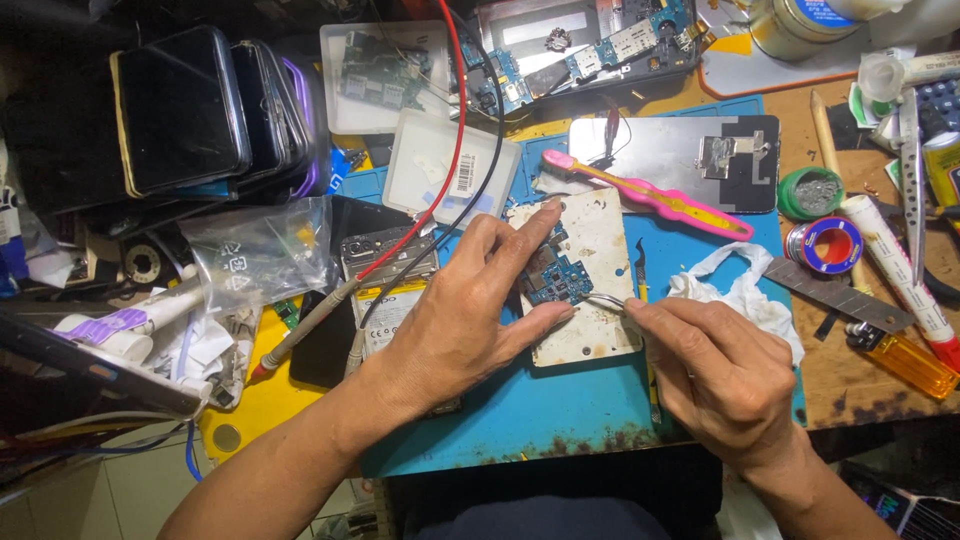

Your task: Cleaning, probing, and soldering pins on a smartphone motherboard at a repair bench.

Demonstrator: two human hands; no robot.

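The left hand (470, 300) presses a small blue circuit board (556, 278) onto a stained white pad (590, 330), fingers spread, covering the board's left edge. The right hand (715, 375), just right of the board, pinches tweezers (604, 299); their tips touch the board, and their back end is hidden in the fingers.

Left hand (462, 320) pins a blue circuit board (556, 278) on a stained white pad (590, 330) — right hand (712, 368) pokes tweezers (604, 300) at its edge; pink toothbrush (650, 196) above.
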